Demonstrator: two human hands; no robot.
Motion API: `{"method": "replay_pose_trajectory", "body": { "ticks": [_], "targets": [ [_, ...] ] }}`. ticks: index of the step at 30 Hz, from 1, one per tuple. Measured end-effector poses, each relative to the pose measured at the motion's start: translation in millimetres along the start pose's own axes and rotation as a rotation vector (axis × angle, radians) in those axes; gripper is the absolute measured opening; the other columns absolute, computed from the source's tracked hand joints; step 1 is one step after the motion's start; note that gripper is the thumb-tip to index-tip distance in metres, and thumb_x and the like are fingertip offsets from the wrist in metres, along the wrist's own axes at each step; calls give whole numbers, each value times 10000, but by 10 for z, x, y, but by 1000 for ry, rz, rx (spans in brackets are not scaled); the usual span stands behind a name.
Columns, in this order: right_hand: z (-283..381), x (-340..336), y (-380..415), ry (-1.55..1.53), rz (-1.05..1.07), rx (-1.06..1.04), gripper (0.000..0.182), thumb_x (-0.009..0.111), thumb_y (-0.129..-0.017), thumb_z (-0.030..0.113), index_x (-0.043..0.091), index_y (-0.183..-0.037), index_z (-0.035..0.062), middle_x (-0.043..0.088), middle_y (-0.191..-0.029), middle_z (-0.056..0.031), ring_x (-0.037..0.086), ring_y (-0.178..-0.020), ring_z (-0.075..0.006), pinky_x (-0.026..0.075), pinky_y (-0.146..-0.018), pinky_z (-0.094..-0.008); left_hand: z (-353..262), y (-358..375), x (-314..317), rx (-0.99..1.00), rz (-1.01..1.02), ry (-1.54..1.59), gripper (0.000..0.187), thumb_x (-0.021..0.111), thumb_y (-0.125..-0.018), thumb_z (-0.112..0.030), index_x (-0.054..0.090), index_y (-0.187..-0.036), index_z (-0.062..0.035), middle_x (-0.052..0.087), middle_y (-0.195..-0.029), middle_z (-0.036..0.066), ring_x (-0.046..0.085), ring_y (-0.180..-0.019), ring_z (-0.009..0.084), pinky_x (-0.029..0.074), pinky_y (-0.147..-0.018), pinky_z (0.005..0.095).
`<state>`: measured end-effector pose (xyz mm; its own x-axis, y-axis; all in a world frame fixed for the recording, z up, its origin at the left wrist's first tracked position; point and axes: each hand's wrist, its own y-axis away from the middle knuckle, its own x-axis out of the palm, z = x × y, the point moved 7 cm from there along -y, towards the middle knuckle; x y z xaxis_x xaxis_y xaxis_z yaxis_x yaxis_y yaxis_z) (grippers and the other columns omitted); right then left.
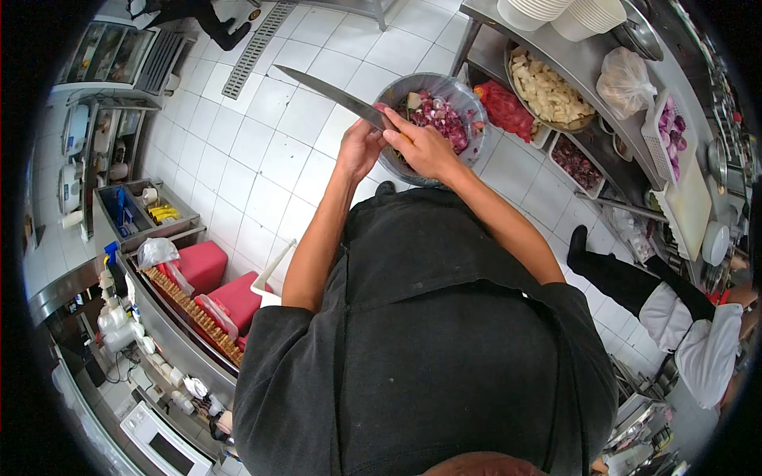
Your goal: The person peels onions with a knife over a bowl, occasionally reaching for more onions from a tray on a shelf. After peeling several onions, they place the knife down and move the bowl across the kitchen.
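Note:
A kitchen knife (333, 93) with a long blade points up and to the left. My right hand (426, 148) is wrapped round its handle. Close against it, near the base of the blade, my left hand (361, 149) has its fingers curled in. Whatever those fingers hold is hidden, though a small pinkish patch shows beside the blade. Below both hands stands a round bin (478, 147) lined with a grey plastic bag. Chopped purple onion pieces and scraps (440, 119) lie inside it.
At right, a steel table (571, 51) bears stacked white containers (587, 17) and a basket of purple onions (673, 135). Below are a bowl of pale chunks (548, 91), a red mesh bag (505, 109) and a tray (578, 165). A co-worker (679, 317) is at right; another person's legs (210, 22) show top left.

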<state>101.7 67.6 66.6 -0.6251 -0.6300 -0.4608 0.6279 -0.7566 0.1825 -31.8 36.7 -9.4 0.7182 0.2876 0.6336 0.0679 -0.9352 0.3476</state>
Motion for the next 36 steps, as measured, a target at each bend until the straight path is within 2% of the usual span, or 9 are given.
{"method": "replay_pose_trajectory", "body": {
  "ticks": [6, 9, 12, 14, 16, 19, 22, 28, 36],
  "targets": [
    [-146, 59, -73, -122, -74, -81, 523, 468, -943, 430, 525, -1356, 114, 642, -924, -311, 645, -929, -434, 496, -827, -420, 19, -6, -28, -12, 38, 4, 328, 480, -958, -152, 540, -1244, -3, 615, -1134, 90, 602, -1010, 209, 491, -917, 373],
    [-216, 40, -91, -229, -54, -31, 503, 477, -962, 407, 537, -1343, 85, 675, -1002, -260, 672, -963, -329, 499, -826, -381, 34, -13, -39, -52, 45, -33, 361, 495, -936, -145, 524, -1256, 20, 625, -1126, 105, 607, -1018, 219, 485, -939, 379],
    [-354, -6, -111, -428, -14, 139, 504, 487, -975, 389, 532, -1341, 47, 685, -1068, -203, 649, -992, -224, 501, -830, -346, 31, 23, -15, -90, 92, -92, 420, 512, -908, -164, 493, -1283, 24, 611, -1178, 122, 590, -1073, 234, 466, -972, 392],
    [-392, -40, -124, -433, -11, 135, 512, 492, -978, 392, 530, -1339, 32, 689, -972, -142, 629, -887, -175, 502, -782, -317, 25, 57, 31, -109, 129, -91, 448, 517, -896, -172, 476, -1295, 28, 600, -1213, 135, 580, -1108, 247, 455, -993, 400],
    [-465, -63, -137, -452, 29, 176, 518, 495, -982, 401, 521, -1356, 43, 590, -714, -28, 545, -621, -100, 469, -579, -259, 36, 62, 58, -127, 155, -45, 458, 516, -893, -168, 466, -1297, 42, 592, -1233, 151, 577, -1131, 264, 449, -1008, 406],
    [-574, -55, -110, -580, 56, 304, 526, 496, -983, 416, 511, -1373, 65, 422, -607, 40, 410, -486, -54, 366, -438, -238, 26, 82, 109, -123, 143, 41, 462, 517, -891, -171, 464, -1294, 49, 586, -1242, 173, 577, -1140, 288, 436, -1034, 411],
    [-585, -53, -101, -631, 48, 291, 532, 493, -983, 428, 498, -1389, 84, 379, -589, 47, 387, -457, -57, 323, -394, -234, 34, 53, 76, -134, 143, 38, 430, 532, -885, -165, 496, -1254, 55, 600, -1211, 181, 576, -1149, 306, 427, -1047, 418],
    [-850, 8, -231, -570, 38, 338, 546, 481, -977, 448, 485, -1401, 103, 434, -601, 25, 423, -468, -90, 366, -415, -254, 40, 8, -91, -98, 85, 24, 332, 563, -867, -126, 559, -1148, 50, 636, -1124, 172, 584, -1134, 317, 404, -1077, 440],
    [-1358, 237, -487, -452, 0, 402, 504, 464, -969, 460, 575, -1299, 95, 502, -660, -31, 506, -538, -144, 421, -461, -302, -70, 90, -155, -76, -35, -106, 341, 563, -881, -105, 543, -1185, 49, 630, -1135, 159, 612, -1071, 294, 431, -1046, 458]
  ]
}}
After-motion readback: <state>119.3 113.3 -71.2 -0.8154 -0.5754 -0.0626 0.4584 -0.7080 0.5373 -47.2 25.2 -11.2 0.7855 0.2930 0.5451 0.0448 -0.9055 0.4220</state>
